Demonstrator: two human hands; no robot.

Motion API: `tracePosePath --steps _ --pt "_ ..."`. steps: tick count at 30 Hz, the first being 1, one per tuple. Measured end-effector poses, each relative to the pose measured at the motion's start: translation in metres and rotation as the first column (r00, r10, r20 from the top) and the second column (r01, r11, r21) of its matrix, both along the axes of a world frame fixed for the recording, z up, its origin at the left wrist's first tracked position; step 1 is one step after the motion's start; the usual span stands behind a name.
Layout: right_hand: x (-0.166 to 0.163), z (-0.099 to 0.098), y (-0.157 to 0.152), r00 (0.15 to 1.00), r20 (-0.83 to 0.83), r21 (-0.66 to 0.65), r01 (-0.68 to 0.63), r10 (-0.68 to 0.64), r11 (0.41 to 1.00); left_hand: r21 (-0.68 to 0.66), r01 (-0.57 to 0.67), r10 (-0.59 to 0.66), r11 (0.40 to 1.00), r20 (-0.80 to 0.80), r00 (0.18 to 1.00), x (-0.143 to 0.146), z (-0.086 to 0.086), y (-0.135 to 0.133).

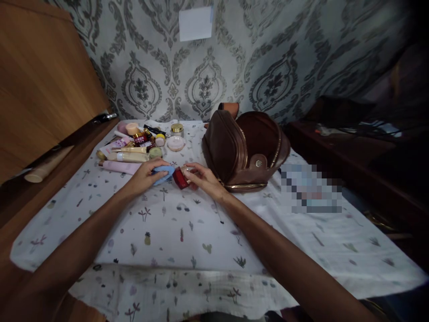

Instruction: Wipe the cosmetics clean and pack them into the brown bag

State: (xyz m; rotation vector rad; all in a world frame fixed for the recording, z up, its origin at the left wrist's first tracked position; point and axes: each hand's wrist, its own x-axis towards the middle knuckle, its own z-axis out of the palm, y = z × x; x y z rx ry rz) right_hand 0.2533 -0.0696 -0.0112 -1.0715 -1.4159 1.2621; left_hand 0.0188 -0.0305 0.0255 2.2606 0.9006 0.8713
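At your far left, a pale tan tube [48, 165] lies along the brown wooden ledge. On the bench, over its white cotton cover printed with small plants [201, 223], a cluster of cosmetics includes a pale pink tube [120, 167], a cream-coloured tube [132, 157], a round green-lidded jar [155, 152], a gold-lidded jar [177, 128] and a round white compact [176, 143]. Just in front of these, your left hand [149, 174] has its fingers pinched on a soft light-blue cloth [163, 175]. Immediately right of it, a small dark-red glossy bottle [180, 179] sits tilted, its right end gripped by the fingers of your right hand [206, 181]; you can't tell whether cloth and bottle touch. Beyond your right hand stands a dark-brown leather bag [224, 147], gold zip undone, mouth gaping.
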Motion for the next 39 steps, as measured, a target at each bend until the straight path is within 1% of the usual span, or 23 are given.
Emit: tracePosePath --steps 4,6,8,13,16,20,22,26,29,31,35,39 --pt "0.0 0.002 -0.002 0.997 -0.075 -0.053 -0.024 0.02 0.998 0.042 -0.089 0.089 0.995 0.008 0.996 0.003 -0.004 -0.002" --pt "-0.001 0.002 -0.003 0.997 -0.078 -0.047 -0.032 0.029 0.998 0.069 -0.11 0.109 0.992 0.02 0.994 0.005 -0.004 -0.004" --pt "-0.002 0.001 -0.004 0.998 -0.054 -0.014 -0.034 0.033 0.999 0.11 -0.116 0.114 0.987 0.027 0.993 0.007 -0.004 -0.007" --pt "-0.003 -0.004 -0.001 0.997 0.069 0.109 0.037 -0.045 0.993 0.261 -0.103 0.103 0.96 0.015 0.995 0.014 -0.004 -0.018" --pt "-0.002 -0.007 0.001 0.992 0.092 0.135 0.069 -0.082 0.988 0.292 -0.057 0.067 0.955 -0.022 0.998 0.014 -0.002 -0.019" --pt "-0.002 -0.007 0.002 0.995 0.056 0.091 0.072 -0.077 0.993 0.263 0.018 0.007 0.965 -0.094 0.996 0.008 0.005 -0.015" --pt "-0.002 -0.007 0.002 0.998 0.023 0.07 0.061 -0.063 0.996 0.254 0.036 -0.007 0.967 -0.116 0.993 0.006 0.008 -0.013" --pt "-0.001 -0.006 0.001 0.999 -0.033 0.071 0.035 -0.033 0.997 0.267 -0.026 0.057 0.963 -0.109 0.992 0.006 0.005 -0.013" --pt "-0.003 -0.004 -0.001 0.998 -0.04 0.075 0.046 -0.043 0.996 0.293 -0.078 0.112 0.953 -0.101 0.989 0.009 0.0 -0.015" --pt "-0.005 -0.003 -0.003 0.998 -0.043 0.066 0.05 -0.047 0.997 0.319 -0.086 0.121 0.944 -0.092 0.988 0.011 -0.001 -0.017" --pt "-0.008 0.001 -0.007 0.999 -0.007 0.035 0.046 -0.045 0.998 0.38 -0.059 0.09 0.923 -0.065 0.994 0.012 0.001 -0.021" --pt "-0.007 -0.001 -0.006 0.992 0.044 0.047 0.119 -0.121 0.992 0.441 0.001 0.05 0.898 -0.103 0.993 0.015 0.004 -0.027"
